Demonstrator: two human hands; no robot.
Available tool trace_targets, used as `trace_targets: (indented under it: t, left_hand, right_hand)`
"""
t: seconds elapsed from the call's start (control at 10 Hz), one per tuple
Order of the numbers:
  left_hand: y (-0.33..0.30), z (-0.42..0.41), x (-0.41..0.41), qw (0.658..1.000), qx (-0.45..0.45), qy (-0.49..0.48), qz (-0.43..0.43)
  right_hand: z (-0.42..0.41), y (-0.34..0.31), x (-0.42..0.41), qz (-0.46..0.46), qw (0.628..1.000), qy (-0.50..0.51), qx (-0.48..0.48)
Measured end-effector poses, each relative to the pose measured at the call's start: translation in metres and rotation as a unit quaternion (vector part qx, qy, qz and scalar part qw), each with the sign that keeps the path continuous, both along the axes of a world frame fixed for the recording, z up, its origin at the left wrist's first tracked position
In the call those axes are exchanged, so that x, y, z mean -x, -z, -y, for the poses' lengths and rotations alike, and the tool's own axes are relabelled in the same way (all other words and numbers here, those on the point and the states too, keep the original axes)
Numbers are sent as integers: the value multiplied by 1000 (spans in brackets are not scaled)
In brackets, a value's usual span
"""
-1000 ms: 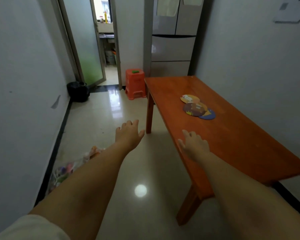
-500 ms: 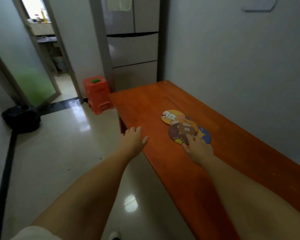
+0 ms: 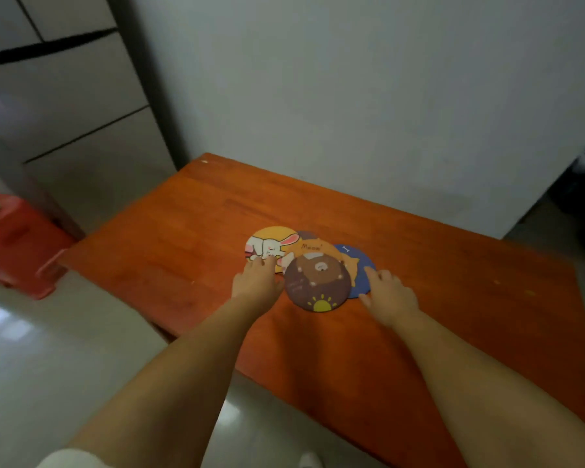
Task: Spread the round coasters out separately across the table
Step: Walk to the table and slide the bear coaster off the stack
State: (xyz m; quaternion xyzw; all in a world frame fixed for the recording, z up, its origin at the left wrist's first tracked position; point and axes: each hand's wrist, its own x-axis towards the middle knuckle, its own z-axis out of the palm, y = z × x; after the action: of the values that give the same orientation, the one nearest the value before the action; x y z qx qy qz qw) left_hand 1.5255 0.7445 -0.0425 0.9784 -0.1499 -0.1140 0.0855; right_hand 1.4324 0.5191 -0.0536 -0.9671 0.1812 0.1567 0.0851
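Note:
Several round coasters lie overlapping in a cluster on the orange wooden table [image 3: 183, 231]. A brown bear coaster [image 3: 314, 285] lies on top at the front. Behind it are a yellow rabbit coaster [image 3: 271, 243], an orange "Meow" coaster [image 3: 313, 248] and a blue coaster [image 3: 360, 265]. My left hand [image 3: 255, 283] rests flat with its fingertips on the rabbit coaster's near edge. My right hand [image 3: 390, 293] lies with fingers spread, touching the blue coaster's right edge. Neither hand grips anything.
The table's long side runs against a white wall [image 3: 352, 96]. A grey fridge [image 3: 65, 113] stands at the far left end, with an orange plastic stool [image 3: 17, 241] on the tiled floor beside it. Bare tabletop lies left and right of the cluster.
I have stepped closer and turned right toward the table. My left hand moved from the table's edge onto the rabbit coaster; my right hand shifted from the bear coaster to the blue one.

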Motion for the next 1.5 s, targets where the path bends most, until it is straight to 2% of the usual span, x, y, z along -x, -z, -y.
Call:
trace_targets:
  t: [0.1, 0.2, 0.4, 0.8, 0.9, 1.0, 1.1, 1.2, 1.3, 1.5]
  left_hand:
    - [16, 16, -24, 999, 18, -2, -45]
    - [34, 26, -46, 991, 70, -43, -101]
    - [70, 35, -74, 948, 175, -155, -214]
    - [92, 54, -93, 877, 262, -277, -292]
    - [92, 52, -98, 846, 304, -299, -320]
    - [59, 47, -105, 835, 339, -295, -318]
    - [37, 26, -117, 841, 358, -282, -290]
    - [32, -5, -143, 847, 367, -290, -253]
    - [29, -45, -166, 870, 343, -280, -218]
    - [42, -137, -213, 868, 332, -276, -247]
  right_hand:
    - [8, 12, -18, -12, 1000, 25, -10]
    - [13, 24, -39, -27, 997, 45, -51]
    - [9, 53, -77, -38, 980, 94, -174]
    - [10, 70, -110, -12, 919, 278, -278]
    - [11, 59, -113, -18, 917, 279, -284]
    - [9, 42, -120, -3, 907, 284, -310]
    - [-1, 28, -133, 22, 903, 267, -337]
    - [-26, 16, -150, 18, 921, 219, -323]
    - [-64, 6, -171, 3, 935, 157, -317]
    - [-146, 7, -219, 5, 938, 140, -318]
